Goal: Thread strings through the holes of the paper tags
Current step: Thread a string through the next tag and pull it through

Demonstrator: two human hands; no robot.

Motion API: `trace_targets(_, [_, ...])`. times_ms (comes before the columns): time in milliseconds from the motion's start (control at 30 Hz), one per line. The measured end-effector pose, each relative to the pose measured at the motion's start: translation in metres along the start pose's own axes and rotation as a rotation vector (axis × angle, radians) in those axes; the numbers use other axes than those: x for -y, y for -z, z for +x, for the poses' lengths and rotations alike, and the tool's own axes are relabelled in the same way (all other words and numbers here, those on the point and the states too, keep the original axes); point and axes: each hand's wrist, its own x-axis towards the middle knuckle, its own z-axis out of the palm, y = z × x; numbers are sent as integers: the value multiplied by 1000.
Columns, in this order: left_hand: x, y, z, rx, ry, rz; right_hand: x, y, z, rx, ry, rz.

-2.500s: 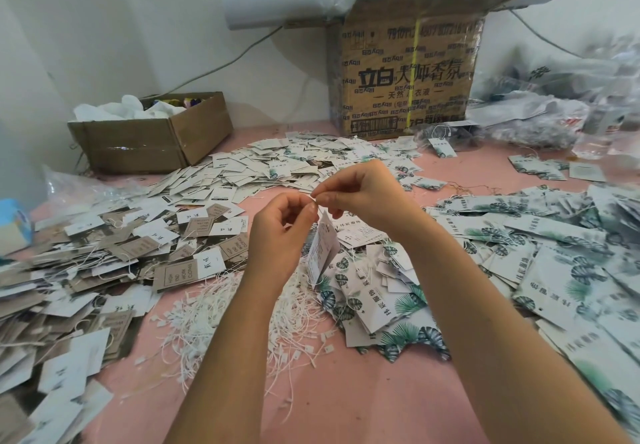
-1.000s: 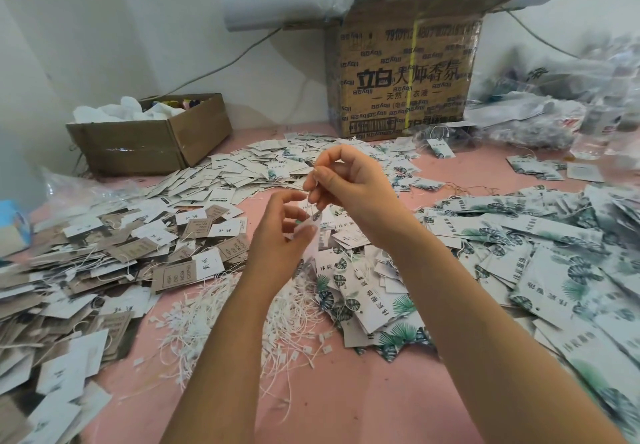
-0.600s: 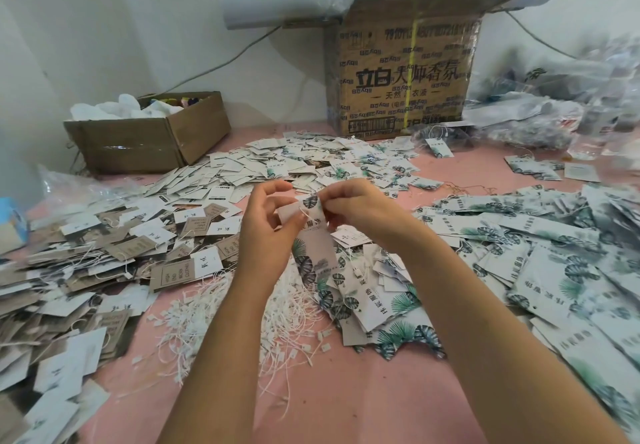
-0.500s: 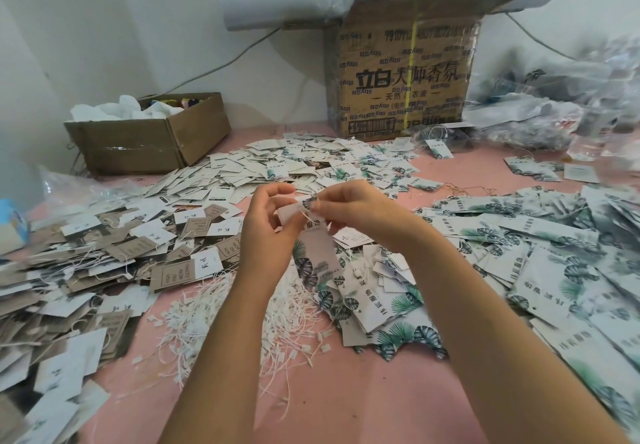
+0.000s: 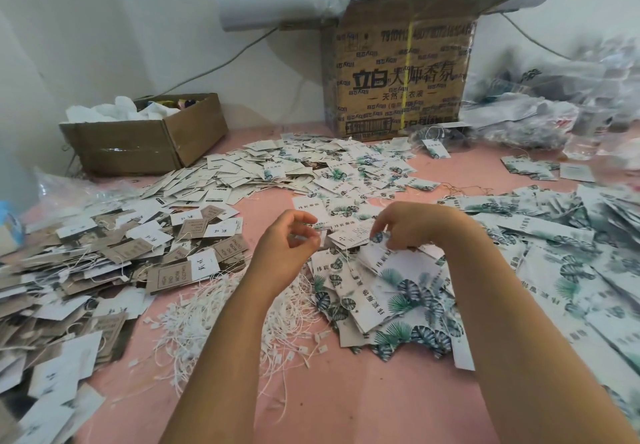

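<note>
A pink table [image 5: 374,405] is seen against a white wall, covered nearly to its edges. Bare surface is left only nearer than the hands and in a narrow strip just beyond the fingertips. The left hand [image 5: 287,246] is held above the table, fingers loosely curled with a gap to the thumb, and nothing is seen between them. The right hand [image 5: 415,225] is lowered so that its bent fingertips [image 5: 389,244] touch the pile of leaf-printed tags [image 5: 398,300]; whether one is pinched cannot be told. A tangle of white strings [image 5: 211,326] is spread under the left wrist, bordered on the left by brown and white tags [image 5: 166,270]. A tall cardboard box [image 5: 398,73] and a low cardboard box [image 5: 145,142] are set well beyond the fingers, at the wall
</note>
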Motion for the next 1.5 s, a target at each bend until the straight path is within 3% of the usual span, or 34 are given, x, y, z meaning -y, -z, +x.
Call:
trace_targets(400, [3,1,0,19,21,41,2,-2,9,0,-102,-48])
trace_targets(667, [5,0,0,28,26,65,2,-17,25,-325,6,-220])
trace_targets(933, [6,0,-1,20,17,95,0,-42,46,-283,37,-241])
trace_targets(1267, [7,1,0,28,23,100,-1,-43,47,-407,103,-262])
trace_targets(1500, [7,2,-1,31,21,116,4,-48,46,-348,114,-279])
